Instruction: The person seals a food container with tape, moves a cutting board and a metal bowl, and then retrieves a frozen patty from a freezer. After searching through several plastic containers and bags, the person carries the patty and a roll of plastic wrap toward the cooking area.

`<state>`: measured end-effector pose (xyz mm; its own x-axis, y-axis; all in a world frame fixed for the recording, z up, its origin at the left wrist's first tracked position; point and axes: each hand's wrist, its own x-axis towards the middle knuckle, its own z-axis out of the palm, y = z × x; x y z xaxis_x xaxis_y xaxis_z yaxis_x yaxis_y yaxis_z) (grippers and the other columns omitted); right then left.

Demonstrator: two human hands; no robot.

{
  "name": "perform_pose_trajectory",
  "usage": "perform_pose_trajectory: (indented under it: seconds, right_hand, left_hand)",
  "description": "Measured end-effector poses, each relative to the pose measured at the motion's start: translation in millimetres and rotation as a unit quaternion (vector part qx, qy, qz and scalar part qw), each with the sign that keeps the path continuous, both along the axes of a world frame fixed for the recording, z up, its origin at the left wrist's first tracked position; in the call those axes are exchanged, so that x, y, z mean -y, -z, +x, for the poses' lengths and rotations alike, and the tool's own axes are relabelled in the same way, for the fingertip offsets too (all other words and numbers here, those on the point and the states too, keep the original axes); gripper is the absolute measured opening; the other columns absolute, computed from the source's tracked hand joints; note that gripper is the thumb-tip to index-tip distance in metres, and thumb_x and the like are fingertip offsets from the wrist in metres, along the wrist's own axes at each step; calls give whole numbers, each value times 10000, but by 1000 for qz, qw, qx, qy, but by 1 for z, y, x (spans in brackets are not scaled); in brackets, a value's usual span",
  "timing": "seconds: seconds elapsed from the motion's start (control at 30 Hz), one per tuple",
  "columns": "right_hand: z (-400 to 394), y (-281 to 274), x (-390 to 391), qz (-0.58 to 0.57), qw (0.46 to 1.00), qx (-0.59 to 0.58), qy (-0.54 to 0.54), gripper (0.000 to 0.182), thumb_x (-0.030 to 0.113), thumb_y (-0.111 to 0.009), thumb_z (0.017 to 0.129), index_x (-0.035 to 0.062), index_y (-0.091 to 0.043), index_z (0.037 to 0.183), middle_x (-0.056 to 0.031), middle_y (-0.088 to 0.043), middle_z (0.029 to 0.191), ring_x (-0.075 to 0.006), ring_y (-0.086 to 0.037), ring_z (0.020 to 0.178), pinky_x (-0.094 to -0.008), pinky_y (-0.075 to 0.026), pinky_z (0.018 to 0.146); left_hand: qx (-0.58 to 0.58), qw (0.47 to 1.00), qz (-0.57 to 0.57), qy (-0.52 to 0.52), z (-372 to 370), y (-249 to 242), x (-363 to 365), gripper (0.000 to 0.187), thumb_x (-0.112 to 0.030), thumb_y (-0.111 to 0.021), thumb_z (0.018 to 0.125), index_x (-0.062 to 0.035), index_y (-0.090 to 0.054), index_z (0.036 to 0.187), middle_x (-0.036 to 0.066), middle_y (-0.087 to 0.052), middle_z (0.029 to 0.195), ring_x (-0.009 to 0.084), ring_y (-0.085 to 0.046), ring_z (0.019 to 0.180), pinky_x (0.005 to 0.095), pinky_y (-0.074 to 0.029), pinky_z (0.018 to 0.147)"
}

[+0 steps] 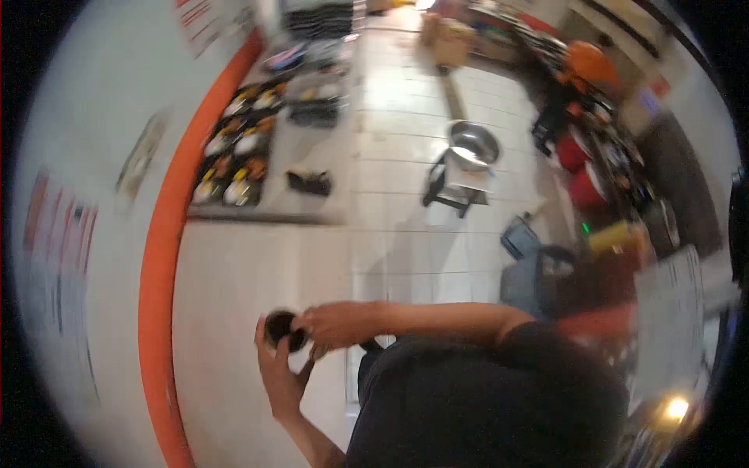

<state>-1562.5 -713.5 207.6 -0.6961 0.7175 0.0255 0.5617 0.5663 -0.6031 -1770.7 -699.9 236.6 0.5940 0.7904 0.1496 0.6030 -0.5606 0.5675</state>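
In the head view, my left hand is wrapped around a small round cup with a dark inside, held above the pale counter. My right hand reaches over from the other side, its fingers bent together at the cup's rim and partly over the opening. What those fingertips pinch, if anything, is hidden by blur and small size. Both forearms are bare below dark sleeves.
Black trays of food stand in rows on the counter's far part, beside a small dark item. A metal bowl rests on a stool on the tiled floor. Grey bins and a cluttered worktop line the right.
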Motion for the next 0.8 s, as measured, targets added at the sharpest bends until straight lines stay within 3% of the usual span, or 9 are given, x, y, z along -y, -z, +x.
perform_pose_trajectory:
  seconds: [0.13, 0.27, 0.3, 0.37, 0.43, 0.53, 0.6, 0.67, 0.8]
  right_hand:
    - [32, -38, 24, 7, 995, -62, 78, 185, 198, -727, 843, 25, -732, 906, -153, -505, 1364, -340, -546, 1185, -407, -478, 994]
    - [97, -44, 56, -117, 949, -225, 188, 278, 185, -773, 838, 44, -697, 1065, -143, -485, 1363, -315, -593, 1103, -397, -500, 929]
    - [116, -32, 68, -50, 940, -250, 225, 332, 193, -780, 857, 34, -672, 1128, -145, -547, 1256, -276, -623, 1038, -375, -504, 899]
    - [162, -25, 99, -166, 880, -286, 341, 336, 212, -773, 874, 30, -674, 1137, -133, -600, 1136, -231, -628, 1014, -357, -516, 874]
    - [205, 10, 136, -125, 835, -275, 460, 357, 229, -771, 882, 20, -669, 1153, -125, -641, 1032, -216, -636, 987, -353, -526, 861]
    - [267, 20, 201, -158, 764, -280, 560, 389, 263, -774, 883, 18, -666, 1166, -123, -666, 1056, -200, -646, 970, -354, -529, 872]
    - [308, 24, 242, -164, 712, -269, 627, 459, 367, -766, 873, -12, -667, 1113, -138, -699, 1050, -218, -662, 943, -370, -532, 820]
    - [345, 37, 281, -109, 698, -310, 636, 490, 400, -754, 876, -10, -659, 1127, -142, -696, 1060, -220, -661, 962, -372, -533, 845]
    - [426, 43, 368, -49, 636, -368, 677, 596, 465, -752, 864, -16, -615, 1188, -166, -686, 1073, -235, -659, 997, -372, -529, 896]
  left_hand:
    - [18, 996, -74, 39, 8, -21, -5, 789, -47, -928, 490, -1, -586, 1200, 189, -326, 1532, 402, -463, 1322, 461, -457, 1056]
    - [-9, 995, -21, 95, 5, -21, -11, 772, -237, -898, 642, -14, -553, 1296, 168, -388, 1503, 355, -454, 1338, 476, -426, 1072]
    - [-70, 991, -18, 114, 8, -39, -14, 722, -410, -890, 717, -88, -604, 1297, 235, -290, 1542, 465, -406, 1333, 541, -401, 1093]
    - [-84, 991, -15, 103, 26, -67, -4, 727, -391, -901, 703, -65, -605, 1282, 239, -320, 1521, 466, -415, 1323, 534, -418, 1073]
    - [-94, 992, 40, 80, 42, -73, -1, 696, -340, -894, 725, -31, -596, 1273, 244, -369, 1485, 450, -440, 1307, 519, -446, 1038]
    - [12, 1000, -2, -23, 118, -93, 18, 642, -317, -860, 778, -54, -588, 1296, 231, -361, 1498, 431, -442, 1316, 513, -448, 1040]
    - [30, 998, 42, 25, 186, -70, 21, 602, -310, -838, 809, -114, -591, 1322, 201, -329, 1534, 426, -424, 1342, 506, -452, 1049]
    - [58, 978, -6, 200, 280, -36, 33, 623, -208, -836, 755, -13, -564, 1281, 159, -531, 1384, 340, -523, 1264, 472, -431, 1046]
    - [5, 912, -162, 376, 477, -10, 127, 503, -216, -725, 906, 13, -530, 1309, 177, -644, 1179, 333, -628, 1099, 423, -499, 950]
